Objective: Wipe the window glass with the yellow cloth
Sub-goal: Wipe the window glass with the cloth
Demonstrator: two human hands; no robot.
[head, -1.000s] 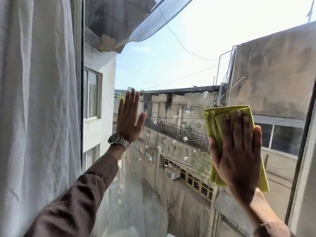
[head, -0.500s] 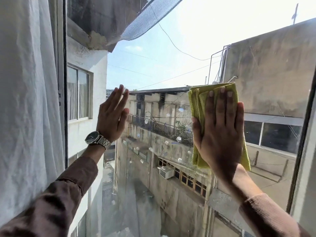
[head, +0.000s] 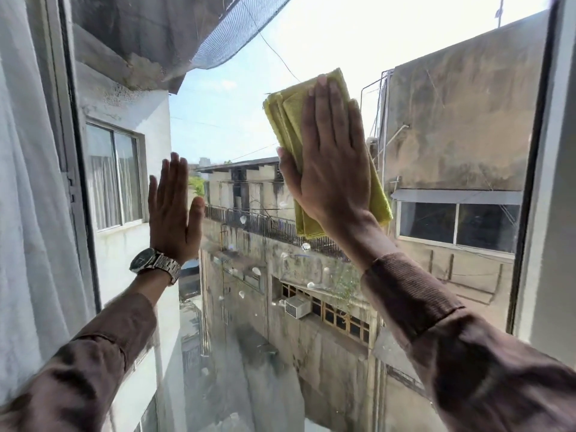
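The window glass (head: 237, 98) fills the middle of the view, with several water droplets and smears on its lower half. A folded yellow cloth (head: 286, 120) lies flat against the upper middle of the pane. My right hand (head: 330, 160) presses on the cloth with flat, straight fingers pointing up. My left hand (head: 173, 210), with a metal wristwatch, rests flat on the glass lower left, fingers spread and holding nothing. Both arms wear brown sleeves.
A white curtain (head: 28, 198) hangs at the left beside the grey window frame (head: 74, 151). The right frame post (head: 539, 182) borders the pane. Buildings and a rooftop net show through the glass.
My right hand has slid the yellow cloth up the glass and a little left, from mid-height to the upper middle. My left hand stays flat on the pane.
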